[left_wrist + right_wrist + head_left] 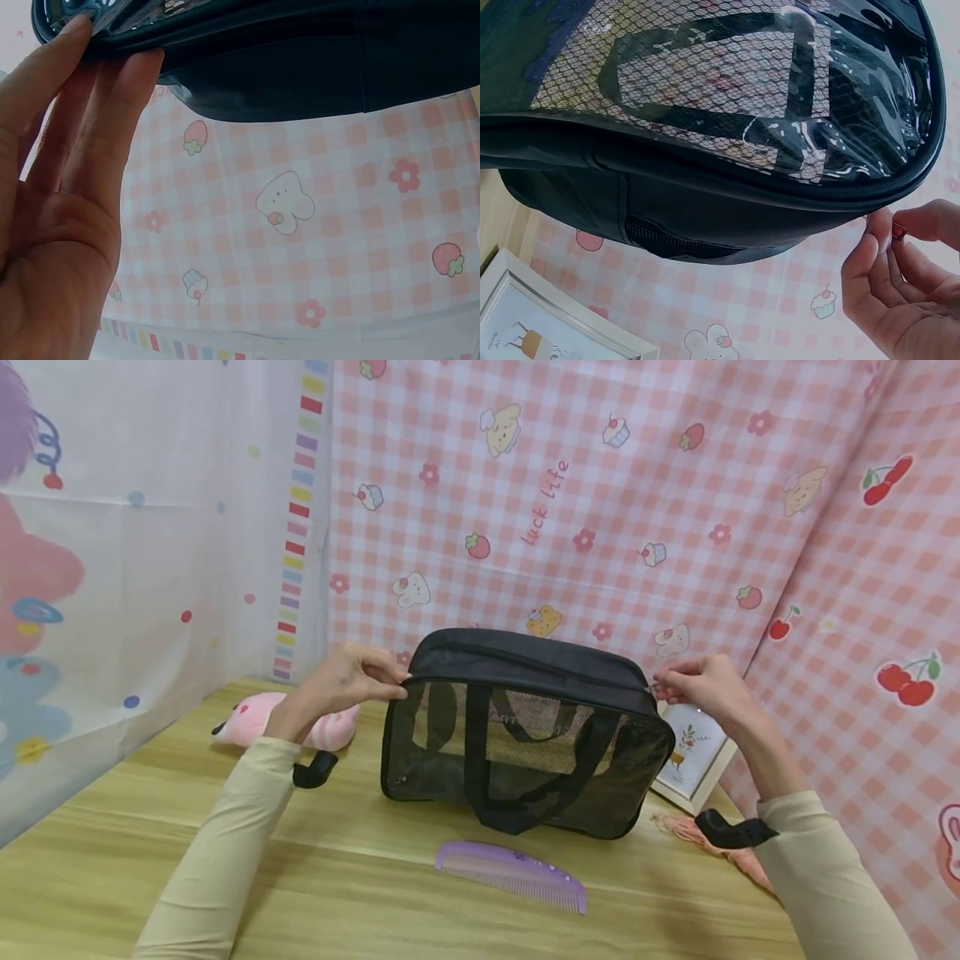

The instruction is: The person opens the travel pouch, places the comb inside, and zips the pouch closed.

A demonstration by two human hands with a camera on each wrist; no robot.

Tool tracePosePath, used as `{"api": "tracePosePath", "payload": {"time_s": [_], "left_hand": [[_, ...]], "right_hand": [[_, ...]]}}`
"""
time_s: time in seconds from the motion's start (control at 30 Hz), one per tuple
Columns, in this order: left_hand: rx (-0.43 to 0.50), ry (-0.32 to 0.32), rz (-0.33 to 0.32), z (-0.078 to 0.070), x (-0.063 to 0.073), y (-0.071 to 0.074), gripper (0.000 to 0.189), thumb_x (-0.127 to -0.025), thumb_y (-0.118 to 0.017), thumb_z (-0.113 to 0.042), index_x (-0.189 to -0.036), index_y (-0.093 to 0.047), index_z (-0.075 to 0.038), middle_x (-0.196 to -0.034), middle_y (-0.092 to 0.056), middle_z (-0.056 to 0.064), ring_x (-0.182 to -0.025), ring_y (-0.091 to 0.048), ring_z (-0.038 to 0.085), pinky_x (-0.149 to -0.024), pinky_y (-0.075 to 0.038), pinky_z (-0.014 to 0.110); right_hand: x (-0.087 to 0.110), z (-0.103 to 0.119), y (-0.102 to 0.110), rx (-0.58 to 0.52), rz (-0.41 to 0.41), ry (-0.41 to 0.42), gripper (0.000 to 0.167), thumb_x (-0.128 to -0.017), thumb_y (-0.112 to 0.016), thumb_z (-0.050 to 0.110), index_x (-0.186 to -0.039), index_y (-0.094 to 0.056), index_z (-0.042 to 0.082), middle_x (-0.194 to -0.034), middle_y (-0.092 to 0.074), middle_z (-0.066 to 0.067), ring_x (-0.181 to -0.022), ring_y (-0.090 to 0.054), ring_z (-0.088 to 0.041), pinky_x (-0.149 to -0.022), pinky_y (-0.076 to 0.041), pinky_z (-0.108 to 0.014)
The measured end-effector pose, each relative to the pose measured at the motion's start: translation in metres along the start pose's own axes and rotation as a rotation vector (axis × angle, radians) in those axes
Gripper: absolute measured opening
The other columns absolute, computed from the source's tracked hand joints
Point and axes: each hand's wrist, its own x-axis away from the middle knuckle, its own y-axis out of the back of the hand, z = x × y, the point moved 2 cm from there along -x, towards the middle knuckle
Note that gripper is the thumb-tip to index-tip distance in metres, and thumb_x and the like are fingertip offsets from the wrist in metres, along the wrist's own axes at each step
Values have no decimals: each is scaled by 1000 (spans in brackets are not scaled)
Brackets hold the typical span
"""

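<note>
A black zip-top toiletry bag [540, 758] with see-through mesh front and two strap handles stands upright on the wooden table. Thumb and fingers of my left hand [341, 681] pinch its upper left corner, also seen in the left wrist view on the bag's edge [247, 45]. At the upper right corner, my right hand [705, 685] pinches a small metal zipper pull [900, 231] between thumb and fingers. The top zipper runs along the black upper panel [525, 647]. A purple comb [510, 875] lies in front of the bag.
A pink plush toy [251, 720] lies left of the bag, partly behind my left wrist. On the right, a white picture frame [693, 756] leans behind the bag, with a peach-coloured cord-like bundle [738, 857] near it. Patterned cloth [450, 460] hangs behind the table.
</note>
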Motion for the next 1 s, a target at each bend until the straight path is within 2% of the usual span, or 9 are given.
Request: {"api": "tracePosePath", "payload": {"time_s": [0.23,0.37,0.67,0.83,1.0], "left_hand": [[-15,30,3,-2,1,0,16,-76,-80,-5,-92,-76,-4,-90,-69,8,-77,-68,18,-67,-57,30],[-27,42,2,-2,1,0,16,-77,-80,-6,-93,-76,-5,-91,-69,8,-77,-68,18,-67,-57,30],[-10,31,0,0,0,0,17,-76,-79,-3,-93,-76,-3,-91,-69,9,-78,-68,17,-68,-57,30],[4,2,-5,1,0,0,17,-75,-79,0,-92,-75,0,-91,-69,11,-78,-68,16,-67,-57,30],[-6,34,4,1,0,-1,16,-77,-79,-4,-93,-76,-3,-95,-69,9,-80,-68,17,-68,-57,30]], "right_hand": [[-1,8,-1,32,1,25,37,-98,-53,14,-114,-57,-19,-82,-70,-8,-68,-65,-7,-63,-55,-22],[-1,12,-2,51,3,27,39,-98,-54,16,-115,-58,-19,-83,-70,-12,-68,-65,-8,-64,-55,-22],[-1,18,-2,114,10,17,40,-97,-55,20,-114,-60,-16,-83,-70,-12,-68,-65,-7,-63,-54,-22],[-3,21,-3,88,24,19,39,-98,-55,18,-114,-59,-17,-81,-70,-9,-70,-66,-11,-65,-55,-23],[-4,22,-5,41,32,12,37,-98,-54,14,-114,-58,-18,-83,-69,-11,-69,-66,-10,-66,-56,-24]]}}
